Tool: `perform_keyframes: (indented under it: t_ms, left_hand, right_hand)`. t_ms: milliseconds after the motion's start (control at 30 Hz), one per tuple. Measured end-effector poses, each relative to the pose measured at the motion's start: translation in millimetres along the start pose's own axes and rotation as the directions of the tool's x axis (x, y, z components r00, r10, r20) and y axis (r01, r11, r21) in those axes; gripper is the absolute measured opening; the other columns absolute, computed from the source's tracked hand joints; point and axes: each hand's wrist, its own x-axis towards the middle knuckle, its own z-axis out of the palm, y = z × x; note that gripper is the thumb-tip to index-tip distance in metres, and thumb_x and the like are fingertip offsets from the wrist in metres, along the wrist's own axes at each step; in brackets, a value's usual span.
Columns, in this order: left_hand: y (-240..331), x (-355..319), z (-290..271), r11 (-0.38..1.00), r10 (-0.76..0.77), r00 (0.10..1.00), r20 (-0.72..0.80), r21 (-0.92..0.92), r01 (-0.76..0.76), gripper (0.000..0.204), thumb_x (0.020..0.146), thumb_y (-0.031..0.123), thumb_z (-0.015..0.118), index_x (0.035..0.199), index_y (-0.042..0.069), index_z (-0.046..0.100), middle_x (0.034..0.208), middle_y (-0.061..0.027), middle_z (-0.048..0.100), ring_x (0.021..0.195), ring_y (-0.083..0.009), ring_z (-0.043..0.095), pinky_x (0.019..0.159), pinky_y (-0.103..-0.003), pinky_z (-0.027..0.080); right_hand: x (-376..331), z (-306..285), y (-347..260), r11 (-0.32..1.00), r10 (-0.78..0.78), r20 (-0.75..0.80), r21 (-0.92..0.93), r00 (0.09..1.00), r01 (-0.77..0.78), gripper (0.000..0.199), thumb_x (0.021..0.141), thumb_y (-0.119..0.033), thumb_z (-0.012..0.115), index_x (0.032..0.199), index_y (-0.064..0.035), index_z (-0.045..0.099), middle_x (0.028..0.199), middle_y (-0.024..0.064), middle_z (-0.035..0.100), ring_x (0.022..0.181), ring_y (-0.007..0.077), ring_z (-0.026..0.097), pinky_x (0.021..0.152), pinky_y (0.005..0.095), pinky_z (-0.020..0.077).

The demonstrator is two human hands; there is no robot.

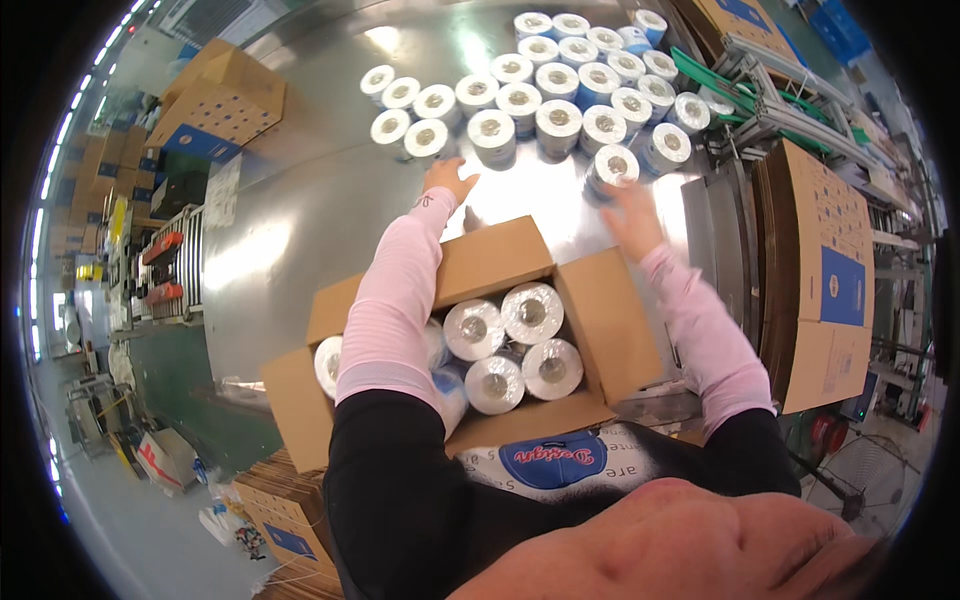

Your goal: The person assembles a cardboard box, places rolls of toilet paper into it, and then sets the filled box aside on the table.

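At the far left is a roller conveyor point(188, 255), and next to it a brown cardboard box point(225, 95) with a blue patch sits at the edge of the shiny metal table point(300, 185). Then comes an open carton point(610, 315), close to the person's tummy. White rolls in clear wrap stand inside it — four show well (the pink left sleeve point(395, 300) hides some others). The left hand point(450, 182) is past the carton, with its thumb and fingers spread, just beside a white roll point(427, 140); I cannot tell if they touch. Many more wrapped rolls point(518, 100) stand in a big bunch at the back of the table. The right hand point(632, 215) is blurry — it is up against the nearest roll point(613, 166), but I cannot tell if it pinches it. Last, at the far right, is a stack of flat cardboard boxes point(825, 275).
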Motion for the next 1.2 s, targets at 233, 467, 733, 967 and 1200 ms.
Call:
perform_keyframes:
  t_ms: [233,467,733,967,1200]
  left_hand:
    - [63,94,42,0.970,-0.192,0.969,-0.154,-0.178,0.164,0.068,0.078,0.049,0.067,0.130,0.007,0.052,0.132,-0.0212,0.050,0.124,-0.0359,0.047,0.103,-0.042,0.039]
    - [55,113,36,0.920,-0.391,0.916,0.089,0.031,0.390,0.067,0.077,0.052,0.064,0.124,0.006,0.059,0.132,-0.0227,0.052,0.121,-0.0365,0.051,0.101,-0.040,0.042]
    - [12,95,10,0.880,-0.301,0.950,-0.077,0.361,0.308,0.047,0.079,0.040,0.067,0.118,0.014,0.067,0.142,-0.0207,0.037,0.135,-0.0352,0.030,0.108,-0.046,0.032]
    - [29,59,12,0.864,-0.232,0.949,0.216,0.494,0.099,0.059,0.069,0.045,0.074,0.118,0.014,0.065,0.122,-0.0144,0.062,0.116,-0.0279,0.057,0.097,-0.034,0.047]
    - [2,21,-26,0.996,-0.086,0.985,0.149,-0.006,0.088,0.054,0.069,0.043,0.070,0.110,0.009,0.067,0.103,-0.0130,0.069,0.095,-0.0255,0.066,0.083,-0.033,0.051]
  right_hand:
    - [103,5,200,0.785,0.552,0.173,-0.438,0.816,-0.438,0.052,0.090,-0.049,0.053,0.136,-0.0255,0.051,0.145,0.0146,0.041,0.137,0.0306,0.035,0.107,0.0587,0.0296]
    - [134,17,185,0.693,0.675,0.261,-0.547,0.690,-0.471,0.070,0.083,-0.074,0.038,0.127,-0.0247,0.060,0.132,0.0213,0.052,0.130,0.0335,0.042,0.108,0.0553,0.0201]
    - [103,36,110,0.646,0.613,0.178,-0.674,0.770,-0.358,0.060,0.081,-0.058,0.052,0.122,-0.0154,0.063,0.130,0.0198,0.052,0.127,0.0354,0.043,0.111,0.0585,0.0105]
    - [92,30,111,0.606,0.639,0.105,-0.678,0.762,-0.415,0.045,0.077,-0.042,0.061,0.114,-0.0167,0.065,0.123,0.0169,0.058,0.121,0.0326,0.049,0.108,0.0524,0.0222]
    - [-68,-7,43,0.770,0.530,0.431,-0.605,0.730,-0.202,0.047,0.076,-0.041,0.059,0.116,-0.0156,0.064,0.112,0.0167,0.062,0.114,0.0342,0.053,0.106,0.0640,0.0212]
